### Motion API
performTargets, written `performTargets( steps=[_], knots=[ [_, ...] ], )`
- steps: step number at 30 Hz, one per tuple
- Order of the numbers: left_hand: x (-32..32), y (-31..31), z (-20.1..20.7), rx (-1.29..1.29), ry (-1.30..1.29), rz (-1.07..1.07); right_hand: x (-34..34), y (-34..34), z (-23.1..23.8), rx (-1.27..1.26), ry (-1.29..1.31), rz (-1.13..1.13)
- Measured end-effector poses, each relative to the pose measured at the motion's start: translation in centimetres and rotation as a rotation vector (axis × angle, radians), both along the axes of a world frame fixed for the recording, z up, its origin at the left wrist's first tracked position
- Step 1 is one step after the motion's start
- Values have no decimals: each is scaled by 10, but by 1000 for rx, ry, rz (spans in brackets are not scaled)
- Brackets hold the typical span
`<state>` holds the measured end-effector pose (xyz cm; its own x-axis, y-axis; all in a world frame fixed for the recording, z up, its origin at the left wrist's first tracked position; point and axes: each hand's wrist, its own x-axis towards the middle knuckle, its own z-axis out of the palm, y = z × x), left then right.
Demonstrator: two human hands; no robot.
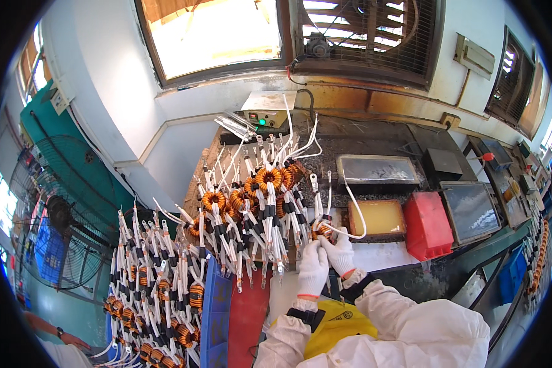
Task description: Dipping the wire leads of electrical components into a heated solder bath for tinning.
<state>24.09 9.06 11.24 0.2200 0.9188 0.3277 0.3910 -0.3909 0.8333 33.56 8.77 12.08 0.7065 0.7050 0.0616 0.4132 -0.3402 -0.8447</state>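
Note:
Both my hands wear white knit gloves and meet at the near edge of the bench. My left hand [313, 268] has its fingers closed at the lower side of a copper-wound ring coil [321, 229]. From the right, my right hand [338, 253] pinches the same coil, close beside the left. White sleeved leads with metal lugs rise from the coil, and one lead [359, 216] loops out to the right. My fingertips partly hide the coil's lower part. Just left of my hands lies a heap of similar coils [268, 179] with white leads and black sleeves.
A tray with a yellowish surface [377, 218], a red bin [428, 228] and a silvery framed tray [377, 170] stand to the right. Behind is a control box [268, 110] with a green light. A blue crate [217, 313] with more coils, a fan [58, 213] and another person's arm [55, 331] are left.

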Motion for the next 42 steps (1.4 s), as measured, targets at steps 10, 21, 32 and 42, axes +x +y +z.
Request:
performTargets(
  steps=[10, 21, 32, 42],
  knots=[
    [12, 22, 16, -399, 112, 69, 19, -27, -8, -44, 230, 311],
    [15, 23, 4, -355, -28, 71, 54, -64, 66, 0, 147, 527],
    [18, 23, 11, -395, 44, 16, 87, 13, 127, 322, 554, 613],
    [19, 23, 14, -381, 136, -6, 82, 106, 115, 85, -113, 282]
  ],
)
